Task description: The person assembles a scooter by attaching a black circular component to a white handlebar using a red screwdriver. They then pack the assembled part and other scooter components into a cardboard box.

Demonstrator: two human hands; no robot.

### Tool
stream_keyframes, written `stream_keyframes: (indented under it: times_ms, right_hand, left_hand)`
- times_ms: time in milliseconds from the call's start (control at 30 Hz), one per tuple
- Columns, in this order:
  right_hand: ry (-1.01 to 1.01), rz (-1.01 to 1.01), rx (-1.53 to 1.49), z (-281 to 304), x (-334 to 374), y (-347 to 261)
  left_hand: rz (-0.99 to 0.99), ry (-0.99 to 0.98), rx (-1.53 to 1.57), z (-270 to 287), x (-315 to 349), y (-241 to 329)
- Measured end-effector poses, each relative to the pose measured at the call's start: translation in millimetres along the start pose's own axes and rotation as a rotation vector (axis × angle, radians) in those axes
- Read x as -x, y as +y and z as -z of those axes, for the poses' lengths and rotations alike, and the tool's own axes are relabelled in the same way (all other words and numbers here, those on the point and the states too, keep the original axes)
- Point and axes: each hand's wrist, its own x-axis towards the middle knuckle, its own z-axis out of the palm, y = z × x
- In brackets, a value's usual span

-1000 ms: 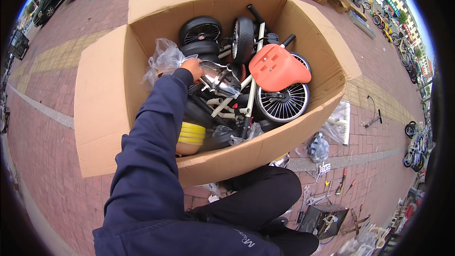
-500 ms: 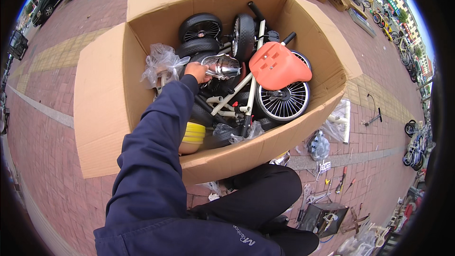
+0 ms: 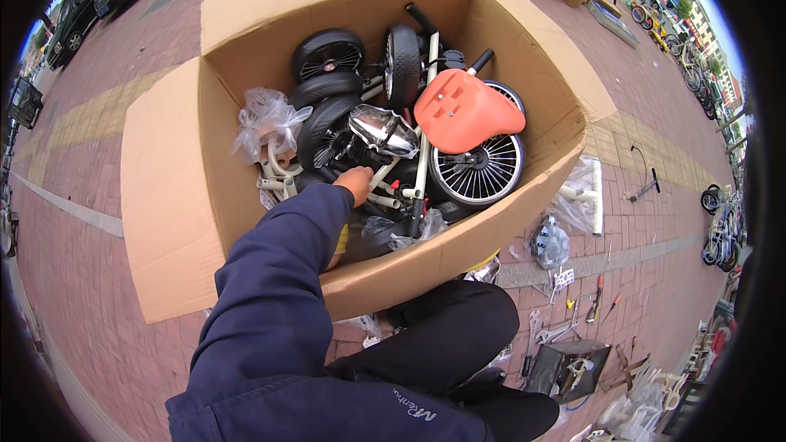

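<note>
The left hand (image 3: 358, 185) is lowered into an open box (image 3: 458, 255) of brown corrugated cardboard, its flaps folded outward. The fingers are bent and pointed down among the parts; whether they are clamped on anything cannot be told. Just beside them lie short white tubes (image 3: 385, 200), round and hollow at their cut ends, in the near middle of the box.

Above the hand, a shiny chrome piece (image 3: 381, 129), curved and tapered, is wrapped in clear film. Behind it, a small wheel (image 3: 329, 56) with a thick black tyre is laid on other tyres. A crumpled clear bag (image 3: 268, 119) is heaped at the left wall, over pale tubing (image 3: 289, 188). On the right, a smooth coral saddle (image 3: 468, 110) of moulded plastic is set partly over a spoked wheel (image 3: 483, 176), beside a long white bar (image 3: 426, 135). A yellow part (image 3: 341, 239) is mostly hidden by the dark cloth sleeve (image 3: 270, 278).

Outside, metal wrenches (image 3: 557, 334) are scattered on red brick paving (image 3: 655, 278).
</note>
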Motion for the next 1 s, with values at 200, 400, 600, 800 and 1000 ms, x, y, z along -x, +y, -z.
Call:
stream_keyframes:
  times_ms: [200, 400, 600, 800, 1000]
  right_hand:
    - [0.003, -0.011, -0.03, -4, 3, 6]
    - [0.006, -0.029, -0.052, -5, 8, 20]
    - [0.009, -0.053, -0.052, -5, 14, 28]
    - [0.012, -0.07, -0.063, -6, 17, 34]
    - [0.018, -0.105, -0.061, -9, 22, 43]
  left_hand:
    - [-0.263, 0.12, -0.045, 34, 12, 32]
    - [-0.657, 0.109, -0.372, 86, 18, 117]
    - [-0.11, 0.051, -0.628, 134, -7, 167]
    - [0.29, -0.047, -0.667, 166, -37, 87]
    - [0.229, 0.171, -0.472, 141, -77, 62]
